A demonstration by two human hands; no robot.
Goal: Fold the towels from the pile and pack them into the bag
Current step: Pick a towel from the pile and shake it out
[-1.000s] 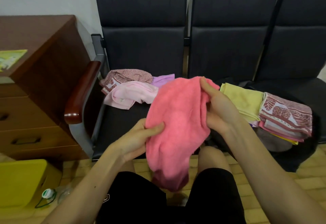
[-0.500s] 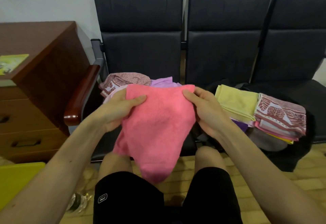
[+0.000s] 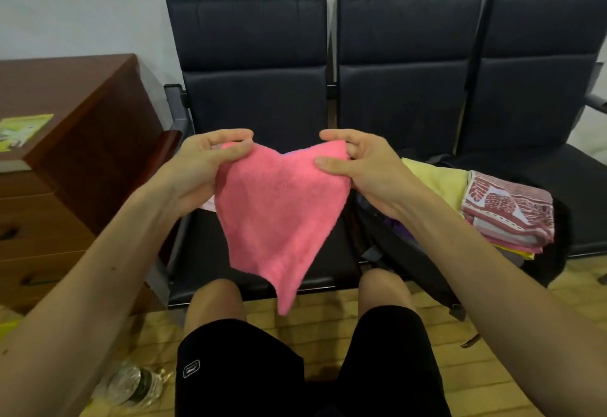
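Two hands held up a pink towel (image 3: 279, 213), centre frame.
The left hand (image 3: 203, 167) and right hand (image 3: 358, 170) each pinched a top corner; the pile (image 3: 207, 205) behind was mostly hidden.

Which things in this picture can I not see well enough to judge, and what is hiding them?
1. Pile of unfolded towels: head view, nearly all behind the pink towel and the left hand; count unknown.
2. Bag: head view, inside covered by the right forearm and the folded towels.
3. Booklet: head view, cut by the left edge; print too small.
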